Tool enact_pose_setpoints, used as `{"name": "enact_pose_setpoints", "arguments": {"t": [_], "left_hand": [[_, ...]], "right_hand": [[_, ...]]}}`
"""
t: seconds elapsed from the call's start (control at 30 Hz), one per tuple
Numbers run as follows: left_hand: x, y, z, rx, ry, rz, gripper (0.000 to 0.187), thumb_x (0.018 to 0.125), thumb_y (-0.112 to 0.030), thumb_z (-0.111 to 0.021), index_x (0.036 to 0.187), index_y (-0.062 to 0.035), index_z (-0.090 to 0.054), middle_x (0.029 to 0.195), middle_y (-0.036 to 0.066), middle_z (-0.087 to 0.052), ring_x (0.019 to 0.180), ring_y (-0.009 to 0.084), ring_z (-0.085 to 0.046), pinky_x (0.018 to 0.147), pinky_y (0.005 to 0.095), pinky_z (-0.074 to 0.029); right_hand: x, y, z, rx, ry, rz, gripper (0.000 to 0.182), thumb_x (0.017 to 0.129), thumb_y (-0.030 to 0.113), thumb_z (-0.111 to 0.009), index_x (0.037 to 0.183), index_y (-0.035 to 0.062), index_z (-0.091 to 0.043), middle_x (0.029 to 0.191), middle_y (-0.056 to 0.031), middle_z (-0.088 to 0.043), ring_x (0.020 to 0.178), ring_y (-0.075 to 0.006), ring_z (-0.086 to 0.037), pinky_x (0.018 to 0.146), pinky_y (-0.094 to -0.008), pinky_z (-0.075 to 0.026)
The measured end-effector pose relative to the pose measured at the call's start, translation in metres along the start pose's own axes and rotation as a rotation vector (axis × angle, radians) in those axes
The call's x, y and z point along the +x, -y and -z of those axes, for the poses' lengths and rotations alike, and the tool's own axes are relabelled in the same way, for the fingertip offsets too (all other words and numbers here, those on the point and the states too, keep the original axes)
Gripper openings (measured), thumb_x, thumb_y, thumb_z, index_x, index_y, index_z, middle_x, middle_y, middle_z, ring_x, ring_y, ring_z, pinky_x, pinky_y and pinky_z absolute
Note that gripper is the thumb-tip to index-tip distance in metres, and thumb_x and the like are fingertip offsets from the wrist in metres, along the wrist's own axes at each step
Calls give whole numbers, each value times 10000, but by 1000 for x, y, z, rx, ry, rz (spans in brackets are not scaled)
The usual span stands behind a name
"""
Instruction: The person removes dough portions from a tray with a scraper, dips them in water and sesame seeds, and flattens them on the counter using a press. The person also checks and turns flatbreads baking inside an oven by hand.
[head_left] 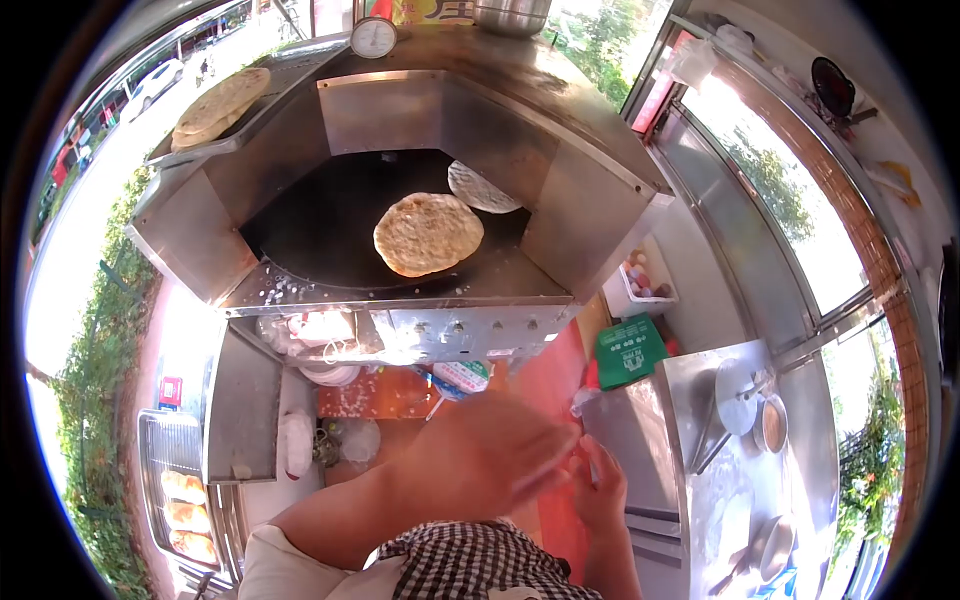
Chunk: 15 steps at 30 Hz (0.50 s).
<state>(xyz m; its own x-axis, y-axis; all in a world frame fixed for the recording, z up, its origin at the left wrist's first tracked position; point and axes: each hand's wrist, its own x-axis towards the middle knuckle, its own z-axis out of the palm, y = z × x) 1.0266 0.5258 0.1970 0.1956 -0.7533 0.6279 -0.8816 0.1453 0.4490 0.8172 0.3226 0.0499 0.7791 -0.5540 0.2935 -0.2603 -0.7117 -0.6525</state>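
Note:
My left hand [490,445] is in front of my body, blurred by motion, with its fingers stretched towards the right. Close beside it is my right hand [602,490], its fingers pointing up and slightly apart. Nothing shows in either hand. Beyond them, a browned round flatbread [428,235] lies on the dark griddle [310,225]. A paler flatbread [482,188] rests at the griddle's back right, against the metal wall. My checked apron [470,560] shows below the hands.
Metal walls [385,110] surround the griddle. Stacked flatbreads [222,105] lie on a tray at upper left, near a round dial [374,38]. On the right, a steel counter [720,510] carries pans. A green box [630,352] and a white bin [640,285] stand behind it. Bread [188,518] sits on a lower-left rack.

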Motion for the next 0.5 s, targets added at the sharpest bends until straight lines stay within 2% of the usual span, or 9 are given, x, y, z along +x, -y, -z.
{"name": "enact_pose_setpoints", "arguments": {"t": [0.1, 0.17, 0.23, 0.3, 0.4, 0.5], "left_hand": [[-42, 41, -33, -21, 176, 156, 449, 826, -232, -828, 1227, -54, -735, 1094, 125, -767, 970, 329, -745, 849, 451, -594], [-76, 68, -58, 19, 338, 303, 247, 901, -263, -720, 1085, -99, -716, 1053, 117, -746, 945, 342, -726, 808, 488, -571], [-118, 91, -84, 113, 375, 368, 267, 920, -287, -668, 1115, -113, -722, 1063, 138, -747, 985, 352, -727, 847, 516, -575], [-179, 130, -125, 77, 526, 518, 363, 948, -318, -671, 1260, -140, -716, 1203, 166, -736, 1080, 392, -708, 907, 524, -567], [-222, 129, -138, 50, 752, 838, 436, 989, -414, -632, 1322, -144, -715, 1286, 169, -736, 1166, 408, -697, 968, 529, -554], [-277, 144, -168, 47, 988, 974, 452, 994, -465, -630, 1295, -147, -746, 1259, 178, -753, 1177, 395, -706, 997, 519, -550]], "right_hand": [[-16, -10, 5, -24, -47, -33, 375, 944, 73, -757, 1307, -15, -713, 1252, -238, -753, 1188, -374, -736, 1019, -434, -574], [-27, -17, 9, -46, -64, -82, 356, 948, 74, -754, 1291, -15, -718, 1244, -227, -758, 1184, -371, -737, 1019, -431, -575], [-35, -23, 14, -60, -77, -128, 345, 952, 76, -750, 1284, -15, -721, 1243, -220, -760, 1184, -369, -737, 1022, -429, -573], [-39, -30, 24, -70, -93, -170, 343, 956, 80, -745, 1285, -15, -722, 1246, -217, -761, 1190, -370, -735, 1027, -428, -570], [-40, -45, 40, -25, -130, -173, 376, 936, 106, -785, 1277, -31, -705, 1230, -243, -747, 1157, -436, -724, 995, -472, -579], [-38, -55, 66, -39, -141, -197, 345, 970, 93, -737, 1300, -7, -720, 1289, -219, -749, 1212, -368, -726, 1046, -427, -559]]}}
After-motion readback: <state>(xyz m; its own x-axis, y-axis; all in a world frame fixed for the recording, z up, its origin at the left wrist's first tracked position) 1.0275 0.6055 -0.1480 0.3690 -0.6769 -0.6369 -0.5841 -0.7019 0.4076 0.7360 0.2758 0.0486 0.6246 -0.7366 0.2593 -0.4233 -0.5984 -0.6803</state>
